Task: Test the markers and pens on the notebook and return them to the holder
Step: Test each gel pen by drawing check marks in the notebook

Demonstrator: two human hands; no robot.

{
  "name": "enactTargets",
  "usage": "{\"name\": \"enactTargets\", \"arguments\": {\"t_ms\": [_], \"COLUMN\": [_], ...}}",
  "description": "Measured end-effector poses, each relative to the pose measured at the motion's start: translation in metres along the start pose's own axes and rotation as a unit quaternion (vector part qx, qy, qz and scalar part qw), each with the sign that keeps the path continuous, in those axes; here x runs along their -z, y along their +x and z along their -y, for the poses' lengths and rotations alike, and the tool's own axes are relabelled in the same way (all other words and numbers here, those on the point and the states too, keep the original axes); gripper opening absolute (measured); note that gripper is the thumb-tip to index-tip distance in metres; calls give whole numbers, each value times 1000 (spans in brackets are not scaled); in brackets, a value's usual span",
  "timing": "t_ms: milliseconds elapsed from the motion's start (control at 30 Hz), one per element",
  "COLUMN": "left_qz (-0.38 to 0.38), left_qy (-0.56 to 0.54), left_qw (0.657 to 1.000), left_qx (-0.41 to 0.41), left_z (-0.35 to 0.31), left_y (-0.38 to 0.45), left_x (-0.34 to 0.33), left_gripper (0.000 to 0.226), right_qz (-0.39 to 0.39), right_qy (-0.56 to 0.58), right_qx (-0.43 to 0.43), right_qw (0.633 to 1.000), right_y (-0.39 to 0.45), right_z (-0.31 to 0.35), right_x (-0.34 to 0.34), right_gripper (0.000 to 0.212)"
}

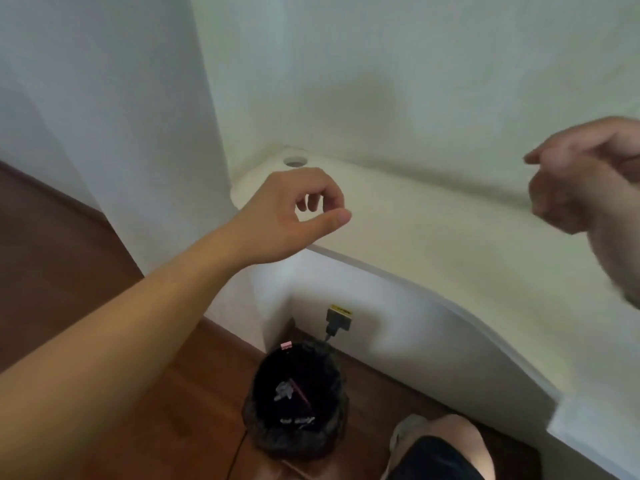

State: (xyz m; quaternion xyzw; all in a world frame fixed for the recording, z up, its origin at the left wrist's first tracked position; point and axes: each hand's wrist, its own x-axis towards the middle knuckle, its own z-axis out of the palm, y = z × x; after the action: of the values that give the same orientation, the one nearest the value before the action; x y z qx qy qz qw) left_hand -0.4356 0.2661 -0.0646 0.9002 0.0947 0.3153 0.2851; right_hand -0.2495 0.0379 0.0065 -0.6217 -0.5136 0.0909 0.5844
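No marker, pen, notebook or holder is visible in the head view. The task's items lie outside the frame, and their position relative to either hand cannot be determined.

Left hand (304, 209): located centre-left of the frame, above the left end of the white desk (433, 244). The fingers are curled and the thumb tip meets the index fingertip, forming a closed ring. Desk surface shows through the ring; nothing is pinched.

Right hand (585, 178): located at the right edge of the frame, raised above the desk and motion-blurred. The fingers appear curled. No object is seen in it, but the blur leaves it uncertain whether the hand holds anything.

Step in hand, as a judgement: the testing step has not begun or is between items, since neither hand visibly carries a writing tool and no page is in view.

Next move, as a judgement: bring the holder and notebook into view, then uncurl one hand enough to take a single pen by its barrel.

Other items: a round cable hole (295, 161) in the desk corner, upper centre; a black-lined waste bin (298, 400) on the wooden floor (52, 254), lower centre; a plug in a wall socket (337, 320) above the bin.
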Motion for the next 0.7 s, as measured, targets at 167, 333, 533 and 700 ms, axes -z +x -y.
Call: {"name": "enactTargets", "arguments": {"t_ms": [167,333,533,700], "left_qz": [64,179,285,355], "left_qy": [-54,-38,41,60], "left_qw": [994,973,944,922], "left_qx": [-75,-142,-162,-140], "left_z": [-51,-108,-150,-163], "left_y": [54,112,161,178], "left_x": [-68,-169,-291,-319], "left_gripper": [9,5,21,13], "right_qz": [-187,-318,-281,-256], "right_qy": [-50,-127,-266,-323], "right_qx": [-84,-123,-181,-130], "right_qw": [978,932,904,902], "right_y": [-48,-126,-187,-194], "right_z": [-20,-39,-70,-76], "right_x": [103,162,190,200], "right_gripper": [20,22,11,23]}}
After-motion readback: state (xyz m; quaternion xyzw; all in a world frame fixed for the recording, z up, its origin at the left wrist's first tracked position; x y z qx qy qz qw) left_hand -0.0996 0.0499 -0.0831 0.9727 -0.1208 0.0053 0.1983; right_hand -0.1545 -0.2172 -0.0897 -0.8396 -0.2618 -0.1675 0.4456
